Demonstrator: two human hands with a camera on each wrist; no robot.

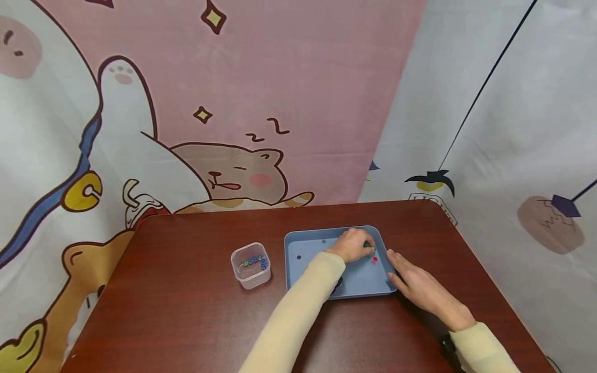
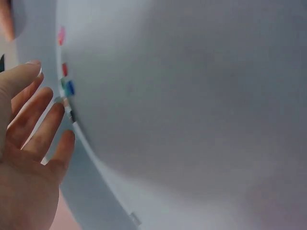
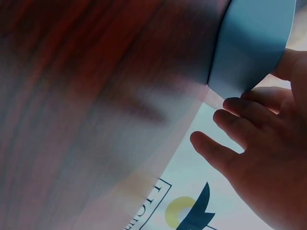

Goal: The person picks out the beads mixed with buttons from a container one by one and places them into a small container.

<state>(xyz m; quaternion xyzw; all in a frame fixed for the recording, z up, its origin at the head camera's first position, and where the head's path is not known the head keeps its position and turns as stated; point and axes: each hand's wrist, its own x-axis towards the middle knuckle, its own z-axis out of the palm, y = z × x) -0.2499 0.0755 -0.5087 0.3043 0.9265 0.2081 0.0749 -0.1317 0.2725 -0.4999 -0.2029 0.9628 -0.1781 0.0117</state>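
In the head view a blue tray [image 1: 305, 269] lies on the table, with my left hand [image 1: 352, 245] reaching into its right part. The left fingers bend down beside a green bead [image 1: 374, 249]; a red bead [image 1: 375, 258] and a pink bead [image 1: 373, 262] lie just below them. In the left wrist view the fingers are loosely bent, and a blue bead [image 2: 70, 88] shows past the fingertips. My right hand [image 1: 422, 285] lies against the tray's right side, fingers fairly straight. The right wrist view shows its fingertips at the tray's outer wall [image 3: 252, 43].
A clear plastic box [image 1: 252, 282] with several blue and green beads in a curved row stands left of the tray. A dark bead [image 1: 299, 257] and a grey bead [image 1: 324, 241] lie in the tray's left half. Behind the brown table [image 1: 196, 300] hangs a printed cloth [image 1: 298, 77].
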